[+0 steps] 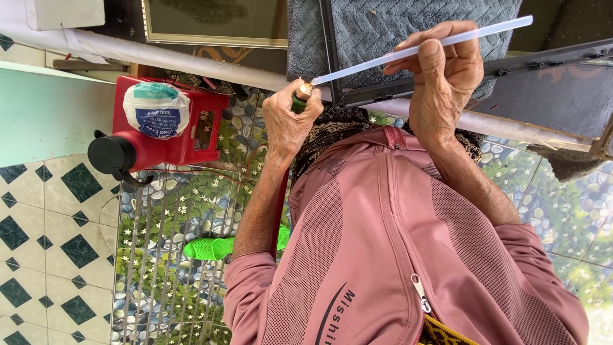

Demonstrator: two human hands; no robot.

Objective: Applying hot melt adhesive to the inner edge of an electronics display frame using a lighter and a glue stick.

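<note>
Left hand [290, 121] sits at centre frame, fist curled tight around a green lighter [298, 102], thumb up on top, and there's a small flame [305, 88] burning right at the knuckles. The forearm runs down and left from it, bare to the pushed-up pink sleeve [255, 287].

Right hand [440, 76] is higher, upper right of centre, fingers closed over a long white plastic stick [421, 48], thumb pressed along its underside. The stick slants from the upper right corner down to the left, and its lower tip is right in the flame. The right wrist bends down into the pink zip jacket [396, 243] filling the lower middle.

Behind the hands, a grey towel [408, 22] hangs at top centre. At upper left, a red plastic stool [172, 137] carries a white bag with a blue label [156, 108] and a black cap [112, 156] beside it. Pebble-pattern flooring [166, 223] lies beneath, with a green sandal [211, 248] at lower centre left.
</note>
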